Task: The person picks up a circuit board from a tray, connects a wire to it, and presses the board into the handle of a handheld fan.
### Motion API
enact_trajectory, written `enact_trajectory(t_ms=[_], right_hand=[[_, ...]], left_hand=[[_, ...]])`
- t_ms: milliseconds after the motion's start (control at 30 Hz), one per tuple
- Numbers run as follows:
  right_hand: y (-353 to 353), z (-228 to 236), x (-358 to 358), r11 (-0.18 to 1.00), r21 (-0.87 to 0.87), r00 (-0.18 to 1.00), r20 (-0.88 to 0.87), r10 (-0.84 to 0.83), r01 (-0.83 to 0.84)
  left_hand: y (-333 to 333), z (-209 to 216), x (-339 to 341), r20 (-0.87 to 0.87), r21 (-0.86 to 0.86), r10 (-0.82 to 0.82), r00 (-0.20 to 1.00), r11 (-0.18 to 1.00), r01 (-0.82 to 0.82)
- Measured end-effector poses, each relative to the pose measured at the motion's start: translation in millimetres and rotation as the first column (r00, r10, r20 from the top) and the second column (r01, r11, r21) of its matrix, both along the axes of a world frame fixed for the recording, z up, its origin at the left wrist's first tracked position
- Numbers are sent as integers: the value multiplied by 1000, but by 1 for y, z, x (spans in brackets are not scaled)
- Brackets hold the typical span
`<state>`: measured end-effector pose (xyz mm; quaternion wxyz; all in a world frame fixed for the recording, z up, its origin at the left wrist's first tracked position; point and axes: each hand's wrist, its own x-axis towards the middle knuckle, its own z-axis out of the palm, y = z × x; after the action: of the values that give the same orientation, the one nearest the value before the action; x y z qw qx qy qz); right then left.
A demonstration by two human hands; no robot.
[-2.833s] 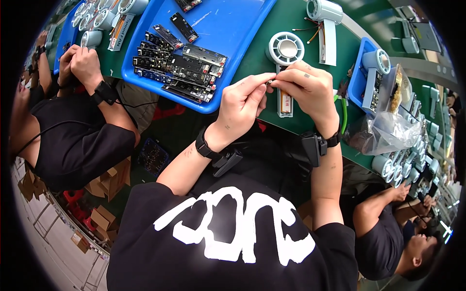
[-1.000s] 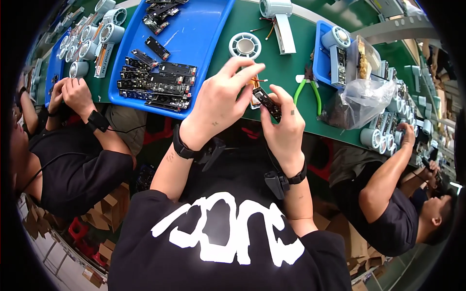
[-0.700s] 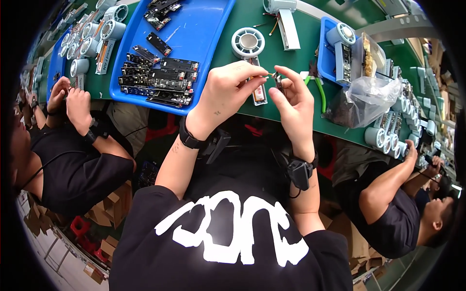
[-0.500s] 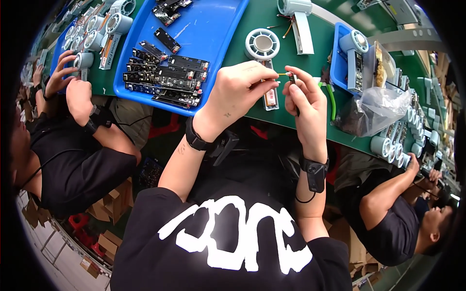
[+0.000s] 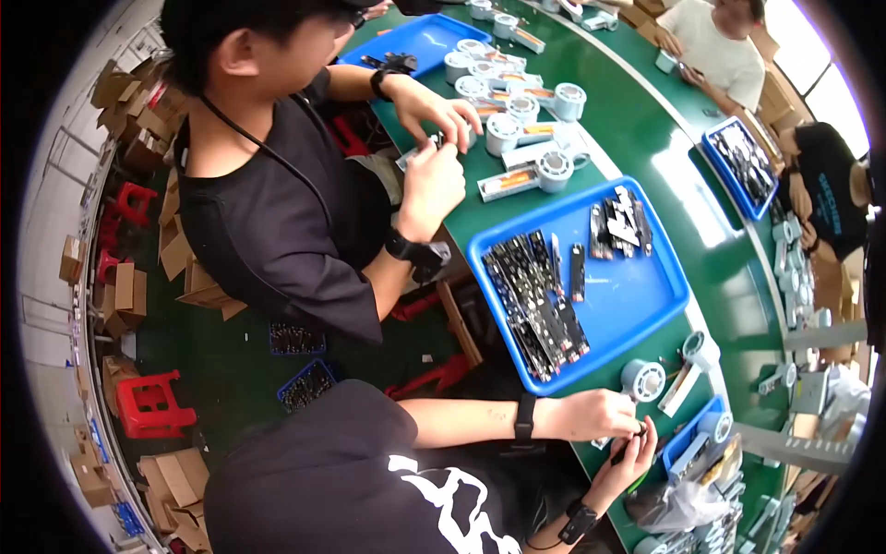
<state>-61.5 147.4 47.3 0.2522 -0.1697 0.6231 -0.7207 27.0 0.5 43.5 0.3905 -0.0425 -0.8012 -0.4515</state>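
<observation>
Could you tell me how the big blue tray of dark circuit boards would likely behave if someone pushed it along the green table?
The blue tray would probably slide easily, since it lies flat on the smooth green table. Its rim is low, so the loosely stacked circuit boards might shift or spill if it jolts. It looks like thin plastic, likely light and a bit flexible when lifted by one edge.

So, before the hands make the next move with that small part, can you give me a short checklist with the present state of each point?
1. Both hands on the small dark part: ok. The left hand and the right hand meet around it at the edge of the green table.
2. Grip firm: cannot tell, the part is too small to judge.
3. Blue tray of circuit boards within reach: ok, just beside the left hand.
4. Grey round housing near: ok, next to the hands.
5. Neighbour's hands apart: ok, they work further along the table.
</observation>
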Motion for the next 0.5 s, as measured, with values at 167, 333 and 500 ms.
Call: enact_trajectory(t_ms=[167,333,500], right_hand=[[0,-5,-2,996,80,996,-85,-38,45],[-15,-4,8,977,146,977,-172,-128,154],[-32,6,28,944,159,946,-203,-254,288]], left_hand=[[2,-4,5,-24,114,84,996,990,-81],[-12,-2,2,-41,207,143,989,969,-132],[-2,-16,-6,11,449,131,991,885,-122]])
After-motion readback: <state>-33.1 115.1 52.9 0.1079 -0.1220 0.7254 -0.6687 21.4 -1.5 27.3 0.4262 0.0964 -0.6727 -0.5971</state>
